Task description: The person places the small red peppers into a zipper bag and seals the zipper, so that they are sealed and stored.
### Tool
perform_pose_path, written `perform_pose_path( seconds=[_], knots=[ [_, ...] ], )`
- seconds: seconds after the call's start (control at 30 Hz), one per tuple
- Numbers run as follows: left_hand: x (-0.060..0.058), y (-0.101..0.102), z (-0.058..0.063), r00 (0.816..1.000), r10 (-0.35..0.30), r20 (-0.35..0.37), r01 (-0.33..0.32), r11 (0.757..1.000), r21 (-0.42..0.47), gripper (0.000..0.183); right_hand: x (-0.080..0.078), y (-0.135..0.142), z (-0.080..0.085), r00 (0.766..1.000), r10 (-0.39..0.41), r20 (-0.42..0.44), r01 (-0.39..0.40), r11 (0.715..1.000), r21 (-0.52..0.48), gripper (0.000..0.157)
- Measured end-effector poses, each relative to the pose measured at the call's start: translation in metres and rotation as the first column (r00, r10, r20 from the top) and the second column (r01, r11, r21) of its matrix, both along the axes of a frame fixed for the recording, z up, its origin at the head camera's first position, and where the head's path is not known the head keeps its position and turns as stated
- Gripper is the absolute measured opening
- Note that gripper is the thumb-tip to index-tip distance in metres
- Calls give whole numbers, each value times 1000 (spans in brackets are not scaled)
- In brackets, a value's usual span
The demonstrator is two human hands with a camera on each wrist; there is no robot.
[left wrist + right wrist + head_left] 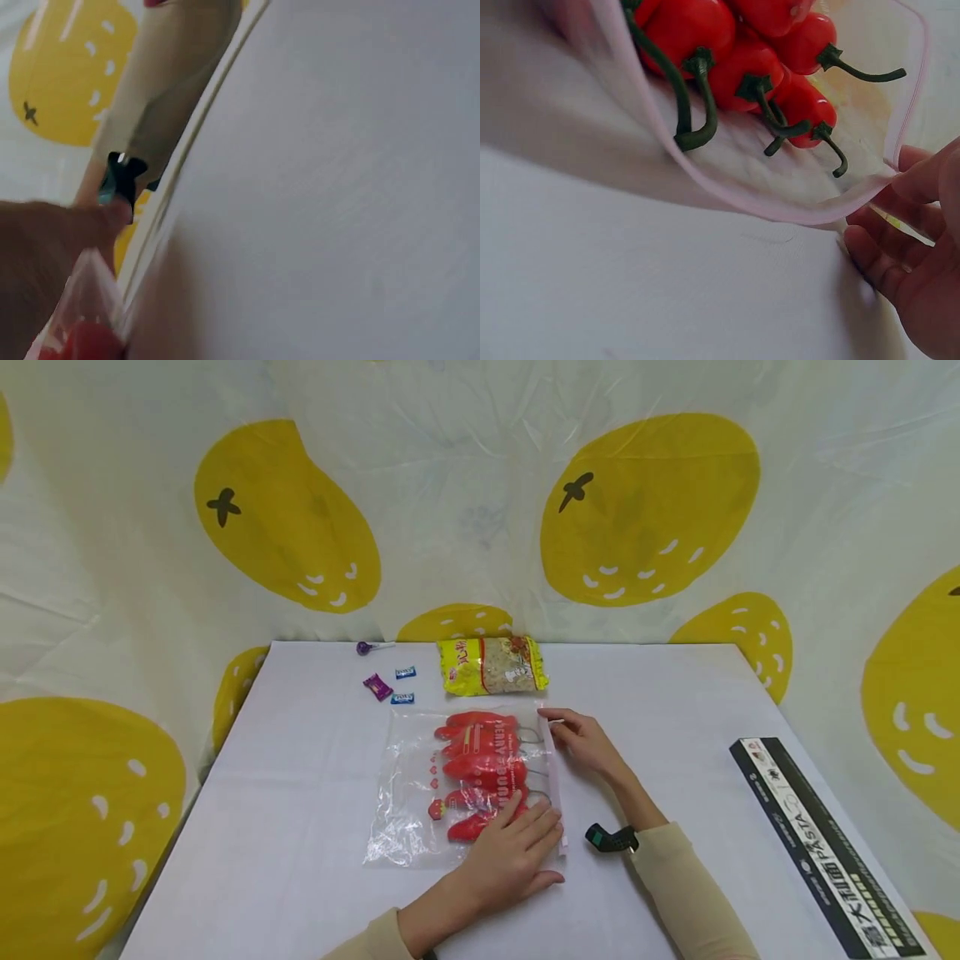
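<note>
A clear zip bag [408, 777] with red print lies flat on the table. Inside it are several red peppers [483, 768], their green stems [697, 97] pointing at the bag's open mouth. My left hand [513, 852] rests on the bag's near right part, fingers extended over the lower peppers; the left wrist view shows little of it. At the far corner of the mouth, my right hand [585, 739] pinches the pink zip edge [810, 214] between thumb and fingers. In the right wrist view the mouth gapes in a curve.
Behind the bag lies a yellow snack packet [493, 667]. To its left are a purple lollipop [365, 648], a purple wrapped candy [378, 687] and two small blue candies [405, 672]. A long black pasta box [825, 847] lies along the table's right side.
</note>
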State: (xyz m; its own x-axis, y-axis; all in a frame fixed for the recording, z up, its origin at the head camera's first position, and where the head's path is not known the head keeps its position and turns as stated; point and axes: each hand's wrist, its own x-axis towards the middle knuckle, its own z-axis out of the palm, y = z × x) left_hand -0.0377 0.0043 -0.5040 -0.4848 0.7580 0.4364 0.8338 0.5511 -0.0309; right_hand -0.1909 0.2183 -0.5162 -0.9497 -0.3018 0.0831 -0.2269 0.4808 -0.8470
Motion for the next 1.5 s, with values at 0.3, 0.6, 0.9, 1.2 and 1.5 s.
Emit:
perform_pose_path(
  seconds=[0.3, 0.6, 0.9, 1.2, 1.5],
  knots=[
    [6, 4, -16, 996, 43, -82, -43, 999, 2, 38, 6, -1, -2, 1000, -6, 20, 5, 1000, 20, 36],
    [8, -2, -9, 994, -20, -105, 39, 982, 187, 35, 19, 8, -1, 982, -74, -174, 91, 992, 92, 30],
    [11, -24, 44, 994, -86, -62, 105, 851, 515, 26, 38, 23, 45, 900, -68, -431, 125, 986, 106, 18],
    [-3, -56, 112, 998, -51, 36, -2, 554, 833, 17, 63, 37, 121, 859, -34, -510, 88, 993, 82, 21],
    [-23, -76, 129, 865, -90, 494, -470, 198, 860, 21, 80, 43, 157, 808, -76, -584, 7, 993, -120, 26]
  ],
)
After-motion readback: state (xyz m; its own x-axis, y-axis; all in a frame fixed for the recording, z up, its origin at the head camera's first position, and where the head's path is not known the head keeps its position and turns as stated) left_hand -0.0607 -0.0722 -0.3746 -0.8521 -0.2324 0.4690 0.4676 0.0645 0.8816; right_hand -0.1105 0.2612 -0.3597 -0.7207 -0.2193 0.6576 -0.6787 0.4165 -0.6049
